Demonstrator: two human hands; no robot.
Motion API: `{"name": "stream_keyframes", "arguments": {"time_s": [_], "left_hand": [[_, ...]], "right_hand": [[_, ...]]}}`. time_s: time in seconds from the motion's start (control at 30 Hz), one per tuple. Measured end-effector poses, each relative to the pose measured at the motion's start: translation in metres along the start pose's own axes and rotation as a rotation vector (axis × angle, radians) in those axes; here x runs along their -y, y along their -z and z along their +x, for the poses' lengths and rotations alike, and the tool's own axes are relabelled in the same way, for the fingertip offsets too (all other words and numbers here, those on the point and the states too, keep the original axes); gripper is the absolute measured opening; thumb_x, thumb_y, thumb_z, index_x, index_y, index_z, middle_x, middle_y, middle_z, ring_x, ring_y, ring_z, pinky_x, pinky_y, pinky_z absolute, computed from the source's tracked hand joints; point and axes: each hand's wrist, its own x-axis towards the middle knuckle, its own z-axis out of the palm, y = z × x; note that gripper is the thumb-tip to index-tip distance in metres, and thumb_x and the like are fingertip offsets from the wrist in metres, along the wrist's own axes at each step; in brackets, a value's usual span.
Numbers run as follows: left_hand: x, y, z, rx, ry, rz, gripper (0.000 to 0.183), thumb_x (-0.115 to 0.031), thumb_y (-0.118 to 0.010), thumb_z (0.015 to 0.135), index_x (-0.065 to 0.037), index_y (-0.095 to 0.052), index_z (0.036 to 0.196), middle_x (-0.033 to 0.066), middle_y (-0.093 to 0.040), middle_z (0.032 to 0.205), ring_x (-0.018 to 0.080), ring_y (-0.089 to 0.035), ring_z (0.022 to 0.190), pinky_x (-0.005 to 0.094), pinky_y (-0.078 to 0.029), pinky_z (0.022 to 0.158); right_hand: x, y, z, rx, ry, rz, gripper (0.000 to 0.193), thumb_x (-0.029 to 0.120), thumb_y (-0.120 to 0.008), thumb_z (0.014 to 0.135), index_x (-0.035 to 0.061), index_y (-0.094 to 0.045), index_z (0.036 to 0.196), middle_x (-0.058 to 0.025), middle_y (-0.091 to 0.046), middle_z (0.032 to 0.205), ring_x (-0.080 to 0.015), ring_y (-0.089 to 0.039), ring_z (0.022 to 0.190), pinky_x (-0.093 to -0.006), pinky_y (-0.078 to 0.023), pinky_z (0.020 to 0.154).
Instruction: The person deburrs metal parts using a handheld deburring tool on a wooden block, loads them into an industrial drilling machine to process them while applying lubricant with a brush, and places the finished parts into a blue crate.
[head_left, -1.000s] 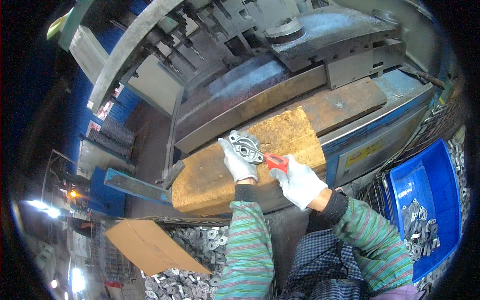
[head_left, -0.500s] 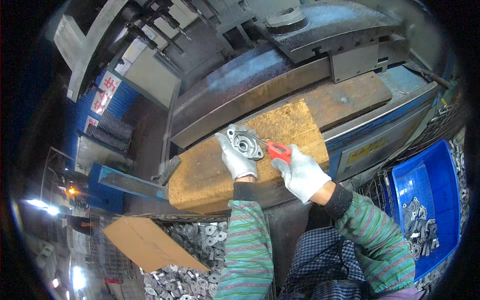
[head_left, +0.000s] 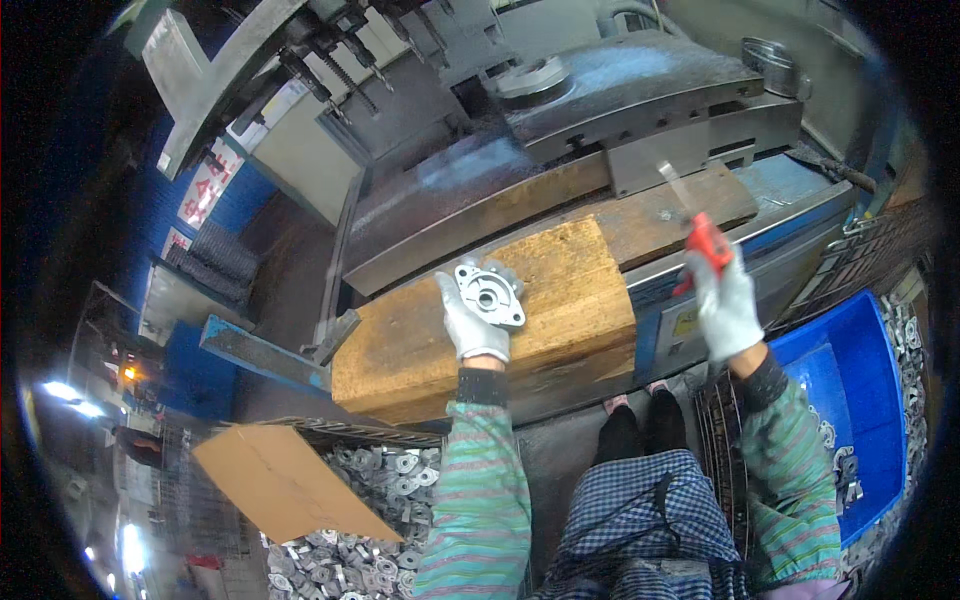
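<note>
One casting, one file

Metal workshop: heavy machine, wire bin of castings.

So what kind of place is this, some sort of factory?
Most likely a metalworking shop. A heavy steel machine looms over a worn wooden block, a bin of grey metal castings sits below, and the gloved left hand holds one such metal casting.

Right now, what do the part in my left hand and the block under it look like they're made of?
The part in the left hand looks like cast metal, perhaps aluminium: dull silver-grey, with bored holes and a flanged outline. The block looks like rough, unfinished wood: yellow-brown, grainy, with dark stains.
</note>
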Motion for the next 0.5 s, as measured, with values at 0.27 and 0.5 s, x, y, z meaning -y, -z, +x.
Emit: {"name": "stream_keyframes", "arguments": {"time_s": [0.27, 0.5], "left_hand": [[0.019, -0.039, -0.113, 0.001, 0.366, -0.184, 0.028, -0.034, -0.044, 0.093, -0.007, -0.055, 0.092, 0.0078, -0.052, 0.086, 0.0258, -0.053, 0.086, 0.0495, -0.049, 0.082], [0.029, -0.034, -0.156, 0.114, 0.449, -0.404, 0.047, -0.05, -0.035, 0.097, -0.011, -0.053, 0.116, 0.0134, -0.057, 0.114, 0.0357, -0.053, 0.111, 0.0614, -0.034, 0.101]], "right_hand": [[-0.064, 0.072, 0.082, -0.478, 0.137, -0.259, 0.041, 0.028, -0.061, 0.092, 0.0067, -0.053, 0.127, -0.0129, -0.065, 0.108, -0.0176, -0.06, 0.095, -0.0284, -0.044, 0.086], [-0.088, 0.091, 0.054, -0.459, 0.031, -0.176, 0.051, 0.026, -0.067, 0.087, -0.0004, -0.052, 0.127, -0.0138, -0.059, 0.12, -0.0195, -0.055, 0.107, -0.0295, -0.041, 0.093]]}}
